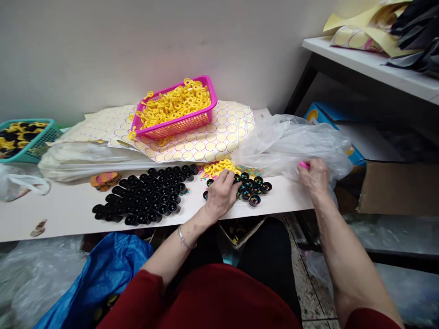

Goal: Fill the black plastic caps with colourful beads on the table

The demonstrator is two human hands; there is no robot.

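My left hand (221, 194) is over a group of small black cups (254, 200), its fingers curled together at the cups. What they pinch, if anything, is hidden. Several of these cups hold tiny coloured beads. My right hand (314, 176) is closed round a small pink object (303, 165) at the right, beside the clear plastic bag (281, 137). Just behind my left hand lie loose yellow rings (219, 168) and scattered coloured beads (252, 171). To the left stands a large block of black cups (147, 196) in close rows.
A pink basket (185, 123) heaped with yellow ring pieces stands on sticker sheets (206, 148) at the back. A teal basket (41, 141) is at far left. An open cardboard box (398, 187) and a white shelf (370, 61) flank the right. A blue bag (103, 269) hangs below.
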